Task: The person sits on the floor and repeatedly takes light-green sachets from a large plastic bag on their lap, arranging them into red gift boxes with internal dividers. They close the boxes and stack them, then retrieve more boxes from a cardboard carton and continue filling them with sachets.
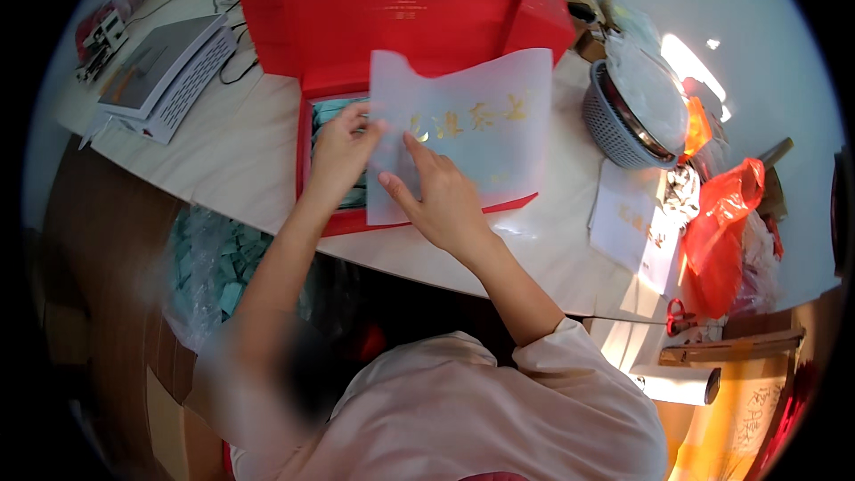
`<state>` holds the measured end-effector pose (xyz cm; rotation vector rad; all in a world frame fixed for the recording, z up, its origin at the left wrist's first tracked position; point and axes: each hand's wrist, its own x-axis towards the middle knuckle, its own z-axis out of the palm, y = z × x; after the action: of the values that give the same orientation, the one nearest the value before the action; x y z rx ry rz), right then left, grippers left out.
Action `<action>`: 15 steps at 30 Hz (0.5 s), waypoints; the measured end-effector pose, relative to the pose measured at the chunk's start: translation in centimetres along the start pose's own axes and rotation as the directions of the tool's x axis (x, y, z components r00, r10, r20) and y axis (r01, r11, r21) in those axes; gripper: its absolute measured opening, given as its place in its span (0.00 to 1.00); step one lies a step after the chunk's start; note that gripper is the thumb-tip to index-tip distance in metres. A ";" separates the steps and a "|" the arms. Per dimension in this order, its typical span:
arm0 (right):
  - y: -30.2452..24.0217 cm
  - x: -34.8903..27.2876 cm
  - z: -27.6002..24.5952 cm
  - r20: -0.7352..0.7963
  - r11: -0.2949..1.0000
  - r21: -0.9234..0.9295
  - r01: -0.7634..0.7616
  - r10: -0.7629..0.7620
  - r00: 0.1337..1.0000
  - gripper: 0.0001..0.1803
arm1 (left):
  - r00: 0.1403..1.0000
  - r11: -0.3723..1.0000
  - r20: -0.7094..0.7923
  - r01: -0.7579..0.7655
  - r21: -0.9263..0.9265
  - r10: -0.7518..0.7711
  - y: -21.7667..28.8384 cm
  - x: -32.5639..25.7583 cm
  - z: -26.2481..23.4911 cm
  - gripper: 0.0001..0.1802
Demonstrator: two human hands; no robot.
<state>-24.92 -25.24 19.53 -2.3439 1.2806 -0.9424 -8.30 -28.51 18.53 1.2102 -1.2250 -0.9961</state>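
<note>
A translucent white sheet [485,89] with gold lettering stands over the right part of an opened red gift box [307,160] on the table. At the sheet's left edge, the fingers of my left hand [337,150] are curled closed on it. My right hand [445,200] is open, its index finger extended against the sheet's face and its thumb apart. Small pale-green packets [334,110] show in the box left of the sheet; the sheet hides the rest of the inside. Behind it rises the box's red lid [401,27].
Beyond the box's left side sits a grey-and-white boxy device [165,71] with cables. To the right are a grey basket [614,120], a stack of printed sheets [623,218], a red plastic bag [721,254] and red scissors [679,316]. Below the table's front edge, a clear bag [205,258] holds green packets.
</note>
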 end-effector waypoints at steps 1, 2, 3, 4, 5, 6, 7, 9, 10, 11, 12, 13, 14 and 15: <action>0.3 0.3 0.8 0.026 0.998 0.039 0.044 -0.045 0.999 0.32 | 0.999 1.000 -0.046 -0.011 0.020 0.012 -0.2 0.0 -1.0 0.19; 1.1 0.4 1.6 0.048 0.993 0.078 0.084 -0.088 0.995 0.32 | 0.997 0.993 -0.073 0.042 0.113 -0.034 -0.4 -0.1 -1.7 0.20; 1.8 0.6 2.4 0.066 0.986 0.116 0.121 -0.129 0.989 0.31 | 0.992 0.975 -0.100 0.096 0.202 -0.077 -0.4 -0.2 -2.4 0.20; 2.3 0.8 2.6 0.060 0.986 0.065 0.155 -0.159 0.985 0.31 | 0.984 0.947 -0.135 0.150 0.283 -0.115 0.0 -0.5 -2.9 0.21; 3.0 1.1 2.6 0.054 0.982 0.013 0.186 -0.186 0.981 0.30 | 0.985 0.895 -0.169 0.089 0.436 -0.016 -0.6 -0.2 -3.7 0.23; 3.7 1.3 2.4 0.046 0.976 -0.042 0.213 -0.211 0.976 0.30 | 0.980 0.814 -0.182 0.036 0.579 0.086 -1.8 0.4 -5.0 0.24; 4.5 1.6 2.2 0.036 0.975 -0.097 0.200 -0.197 0.980 0.29 | 0.967 0.707 -0.175 -0.008 0.707 0.186 -2.6 0.6 -6.3 0.26; 6.5 2.0 1.4 0.006 0.964 -0.215 0.159 -0.161 0.987 0.28 | 0.963 0.593 -0.177 0.023 0.805 0.202 -3.1 0.7 -7.5 0.28; 7.9 1.7 0.8 0.029 0.949 -0.285 0.133 -0.131 0.991 0.28 | 0.965 0.539 -0.159 0.023 0.842 0.207 -3.1 0.9 -7.6 0.27; 9.4 1.6 0.2 0.051 0.931 -0.347 0.114 -0.103 0.993 0.27 | 0.967 0.477 -0.145 0.028 0.878 0.211 -3.0 0.9 -7.6 0.27; 10.5 1.4 -0.4 0.071 0.908 -0.407 0.097 -0.074 0.995 0.27 | 0.972 0.452 -0.143 0.044 0.891 0.186 -2.8 1.0 -7.3 0.27; 11.1 1.3 -1.1 0.103 0.903 -0.421 0.088 -0.049 0.994 0.26 | 0.977 0.424 -0.143 0.063 0.904 0.161 -2.7 1.0 -7.1 0.26; 11.5 1.0 -1.7 0.134 0.897 -0.436 0.081 -0.024 0.991 0.26 | 0.980 0.394 -0.145 0.081 0.915 0.135 -2.7 1.0 -6.9 0.26; 11.7 0.8 -2.1 0.166 0.890 -0.449 0.075 0.001 0.986 0.25 | 0.980 0.381 -0.144 0.081 0.921 0.140 -3.0 1.0 -6.8 0.27</action>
<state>-33.40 -32.29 15.05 -2.7326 1.5237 -0.4776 -1.22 -29.00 16.11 2.0866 -1.6955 0.0036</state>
